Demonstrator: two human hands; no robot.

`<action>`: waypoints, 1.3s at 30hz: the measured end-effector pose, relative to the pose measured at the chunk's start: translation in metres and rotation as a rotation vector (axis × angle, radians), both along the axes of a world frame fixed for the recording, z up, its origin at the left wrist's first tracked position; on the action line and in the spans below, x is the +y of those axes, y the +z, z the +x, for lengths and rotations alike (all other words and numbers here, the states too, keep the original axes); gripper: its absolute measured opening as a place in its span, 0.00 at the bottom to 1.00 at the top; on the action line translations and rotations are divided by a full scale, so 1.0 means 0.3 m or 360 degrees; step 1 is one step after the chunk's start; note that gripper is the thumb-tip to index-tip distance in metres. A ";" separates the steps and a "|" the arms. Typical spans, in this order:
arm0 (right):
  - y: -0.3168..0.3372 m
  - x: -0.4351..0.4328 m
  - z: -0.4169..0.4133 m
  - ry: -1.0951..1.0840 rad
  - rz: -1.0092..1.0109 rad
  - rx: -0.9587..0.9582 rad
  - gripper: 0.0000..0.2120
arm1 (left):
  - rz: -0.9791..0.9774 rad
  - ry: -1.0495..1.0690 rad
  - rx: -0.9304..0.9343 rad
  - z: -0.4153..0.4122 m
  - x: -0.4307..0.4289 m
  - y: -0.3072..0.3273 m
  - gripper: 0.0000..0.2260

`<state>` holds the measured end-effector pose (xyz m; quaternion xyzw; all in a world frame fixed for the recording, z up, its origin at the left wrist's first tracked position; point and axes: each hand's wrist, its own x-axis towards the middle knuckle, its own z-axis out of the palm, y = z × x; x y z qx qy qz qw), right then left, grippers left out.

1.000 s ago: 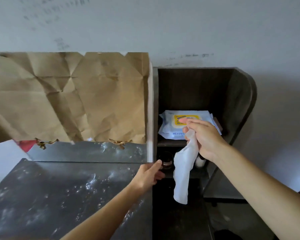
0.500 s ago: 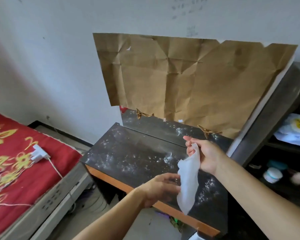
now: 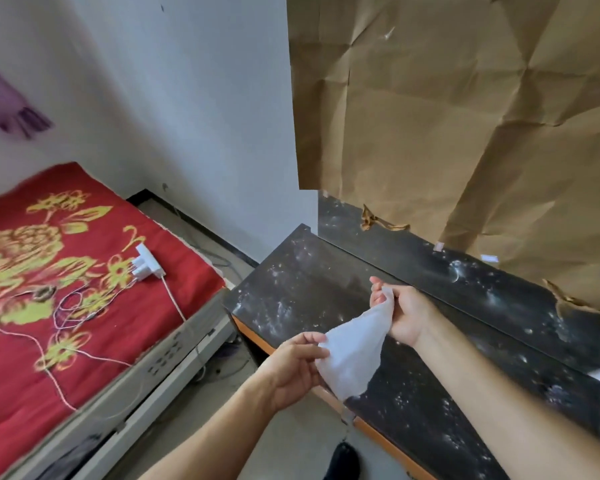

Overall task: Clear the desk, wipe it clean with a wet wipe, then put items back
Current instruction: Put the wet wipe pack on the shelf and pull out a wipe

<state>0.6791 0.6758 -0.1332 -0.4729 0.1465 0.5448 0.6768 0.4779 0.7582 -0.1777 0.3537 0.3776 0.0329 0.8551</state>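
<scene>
A white wet wipe (image 3: 352, 348) is stretched between both hands above the front left part of the dark desk (image 3: 440, 344). My right hand (image 3: 404, 311) pinches its upper corner. My left hand (image 3: 297, 367) grips its lower left edge with curled fingers. The desk top is black, speckled with pale dust and smears, and has an orange front edge. Nothing stands on the part of the desk that I see.
Creased brown paper (image 3: 465, 126) covers the wall behind the desk. To the left is a bed with a red flowered cover (image 3: 49, 289), on which lie a white power strip (image 3: 148, 265) and thin cables. A strip of floor separates bed and desk.
My view swung left from the shelf with the wipe pack to the desk and bed. The right hand carried the wipe over the desk, and the left hand took hold of its lower edge.
</scene>
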 end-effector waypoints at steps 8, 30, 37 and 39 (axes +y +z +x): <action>-0.255 0.232 0.105 0.0423 -0.0368 0.0112 0.20 | 0.0266 0.0223 0.0263 0.135 0.424 0.032 0.16; -0.431 0.513 0.166 -0.0194 -0.1041 -0.0371 0.10 | 0.0501 -0.0632 0.0377 0.517 0.907 -0.310 0.23; -0.568 0.488 0.140 -0.0703 -0.1593 -0.0605 0.13 | 0.0807 -0.0996 0.0440 0.508 0.908 -0.415 0.28; -0.561 0.492 0.135 -0.0615 -0.1617 -0.0826 0.08 | 0.0963 -0.1057 0.0422 0.496 0.922 -0.426 0.28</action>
